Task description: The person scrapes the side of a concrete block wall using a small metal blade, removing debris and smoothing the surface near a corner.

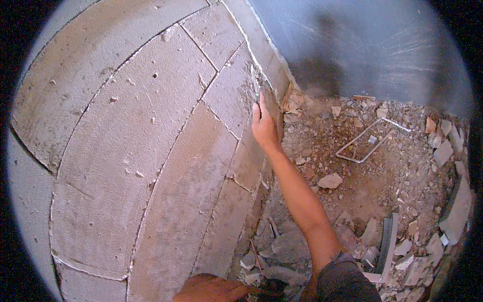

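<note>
While the head view shows one hand only, the right hand (pixel 265 128) is reaching up to the block wall (pixel 126 146), bare arm (pixel 303 204) trailing toward five o'clock. Right hand: fingers curled, apparently pinching a slim tool (pixel 258 96), index finger laid along it. Tool mostly covered by fingers; kind not identified. Location: twelve o'clock from the palm, long axis roughly twelve to six, directed at a rough broken patch (pixel 260 78) just beyond. Contact of tip with patch: cannot tell. Left hand: not in view, state unknown; right is evidently nearer. Skin-toned shape (pixel 214 288) at lower edge, between six and seven o'clock; body part unclear.

Containers: none seen. Closest equivalent, a thin pale frame (pixel 348 159) at three o'clock on the rubble (pixel 352 196), long axis between one and two; small pale chip (pixel 372 139) within its outline. Flat stone (pixel 330 181) at four o'clock. Blue-grey wall (pixel 372 45) at two.
</note>
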`<state>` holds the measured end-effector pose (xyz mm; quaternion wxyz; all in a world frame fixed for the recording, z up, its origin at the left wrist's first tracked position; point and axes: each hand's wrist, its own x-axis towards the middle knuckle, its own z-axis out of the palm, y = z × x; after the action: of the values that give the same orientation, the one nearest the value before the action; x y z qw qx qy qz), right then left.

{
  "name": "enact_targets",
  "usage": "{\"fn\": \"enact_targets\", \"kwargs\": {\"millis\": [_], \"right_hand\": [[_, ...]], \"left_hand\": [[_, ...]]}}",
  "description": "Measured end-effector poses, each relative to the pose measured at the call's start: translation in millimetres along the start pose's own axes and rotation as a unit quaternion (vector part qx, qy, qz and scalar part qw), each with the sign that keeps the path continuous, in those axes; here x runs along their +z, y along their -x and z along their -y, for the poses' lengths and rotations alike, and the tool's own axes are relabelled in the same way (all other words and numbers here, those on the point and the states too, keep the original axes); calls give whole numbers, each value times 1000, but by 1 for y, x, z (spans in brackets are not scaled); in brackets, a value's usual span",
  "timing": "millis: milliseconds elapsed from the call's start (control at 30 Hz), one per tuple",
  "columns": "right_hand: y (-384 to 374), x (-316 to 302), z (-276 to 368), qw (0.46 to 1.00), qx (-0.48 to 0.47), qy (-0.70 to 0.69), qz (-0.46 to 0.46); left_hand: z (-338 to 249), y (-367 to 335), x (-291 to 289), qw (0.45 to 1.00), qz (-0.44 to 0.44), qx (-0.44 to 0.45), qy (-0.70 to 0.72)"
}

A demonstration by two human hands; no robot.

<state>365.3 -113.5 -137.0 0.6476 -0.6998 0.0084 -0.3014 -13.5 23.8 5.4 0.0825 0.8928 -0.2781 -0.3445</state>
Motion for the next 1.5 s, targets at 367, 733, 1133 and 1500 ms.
{"fn": "enact_targets", "kwargs": {"millis": [367, 733, 1133, 1500], "right_hand": [[5, -5, -12, 995, 19, 90, 36], [3, 1, -10, 999, 33, 30, 8], [11, -8, -6, 999, 12, 43, 30], [2, 3, -53, 987, 114, -104, 52]], "left_hand": [[-4, -5, -4, 1000, 7, -2, -27], [-14, -7, -13, 1000, -16, -5, -16], [-15, -6, -13, 999, -28, 10, -20], [-18, -7, -15, 999, -18, 12, -24]]}}
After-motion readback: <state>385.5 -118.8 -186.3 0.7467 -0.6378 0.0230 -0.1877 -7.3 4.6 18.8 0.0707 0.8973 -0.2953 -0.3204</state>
